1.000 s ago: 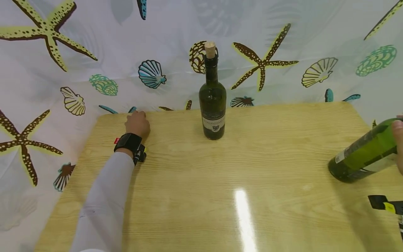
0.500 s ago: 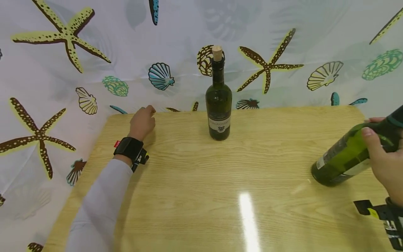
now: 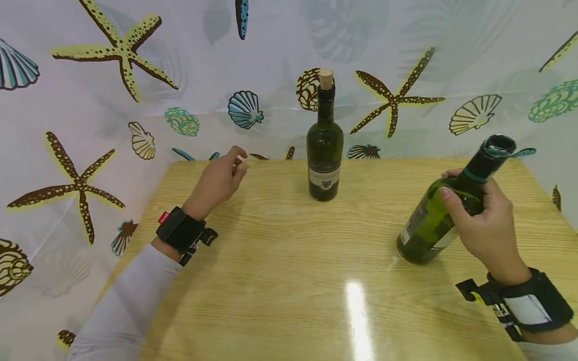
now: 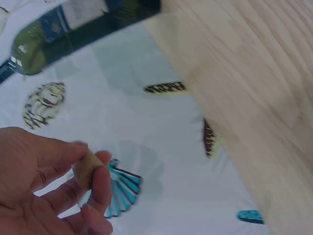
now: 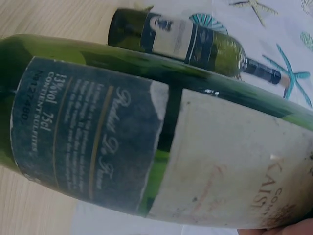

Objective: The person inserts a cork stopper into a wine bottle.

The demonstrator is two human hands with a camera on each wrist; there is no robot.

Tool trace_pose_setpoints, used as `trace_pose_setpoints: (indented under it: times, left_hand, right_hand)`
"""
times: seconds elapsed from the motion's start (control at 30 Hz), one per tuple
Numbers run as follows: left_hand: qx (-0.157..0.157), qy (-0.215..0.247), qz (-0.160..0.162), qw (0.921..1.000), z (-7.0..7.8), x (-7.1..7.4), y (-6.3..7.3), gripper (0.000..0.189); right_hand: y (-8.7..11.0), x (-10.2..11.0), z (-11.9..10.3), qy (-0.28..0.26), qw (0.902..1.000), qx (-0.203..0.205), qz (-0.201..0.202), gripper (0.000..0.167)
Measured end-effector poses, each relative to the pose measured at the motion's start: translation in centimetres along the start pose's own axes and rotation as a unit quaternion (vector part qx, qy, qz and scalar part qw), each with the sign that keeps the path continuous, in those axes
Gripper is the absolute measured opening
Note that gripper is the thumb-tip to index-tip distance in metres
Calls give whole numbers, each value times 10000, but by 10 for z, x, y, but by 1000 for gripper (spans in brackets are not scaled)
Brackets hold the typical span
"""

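Print on the held bottle point(image 5: 171, 122) reaches me only through the right wrist view: a dark label point(image 5: 88, 132) reading "13%vol 75cl" and a stained pale label point(image 5: 230, 161) next to it, neither of which I can read from the head view. The head view, in turn, gives me the bottle's mouth and most of its neck, which run out of the wrist picture. My left wrist view settles what is only a tan speck from above: a loose cork point(image 4: 87, 169) pinched between the thumb and fingers of the left hand point(image 4: 46, 181). That hand is over the far left of the table point(image 3: 271, 281), to the left of a standing bottle point(image 3: 325, 145) with a stopper point(image 3: 326, 80) in its neck. The right hand point(image 3: 487, 225) is wrapped around the held bottle's shoulder, thumb on the near side; the bottle leans, base toward mid-table and neck up to the right, and I can't tell whether the base touches the wood. One second ago that bottle tipped lower at my right edge, mostly cut off; it has since come inward and more upright. The left hand has moved from the far corner closer to the standing bottle, which holds its place.
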State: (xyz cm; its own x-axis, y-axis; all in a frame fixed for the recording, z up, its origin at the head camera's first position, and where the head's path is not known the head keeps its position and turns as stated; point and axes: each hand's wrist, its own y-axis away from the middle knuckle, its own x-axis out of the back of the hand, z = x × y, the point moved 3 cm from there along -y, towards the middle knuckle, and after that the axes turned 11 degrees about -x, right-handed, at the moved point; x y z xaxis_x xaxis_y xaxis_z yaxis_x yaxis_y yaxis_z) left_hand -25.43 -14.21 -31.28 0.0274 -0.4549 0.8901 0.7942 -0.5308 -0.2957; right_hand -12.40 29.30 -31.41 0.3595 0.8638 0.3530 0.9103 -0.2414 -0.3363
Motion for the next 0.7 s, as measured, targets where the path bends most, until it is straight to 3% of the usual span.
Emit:
trace_pose_setpoints:
  times: [0.13,0.3,0.5,0.7]
  left_hand:
    - [-305,284,8,9991,29,11,3,25]
    - [-1081,448,189,9929,67,25,5,15]
    - [-2001,732,437,9761,119,49,1,10]
    - [-2686,785,546,9585,165,74,-4,37]
  right_hand:
    - [0,-23,-9,-140,9991,207,-341,38]
    - [2,-51,-20,-358,9964,430,-642,36]
    - [8,-87,-34,-578,9903,736,-1029,36]
    - [16,-119,-49,-612,9848,954,-1319,37]
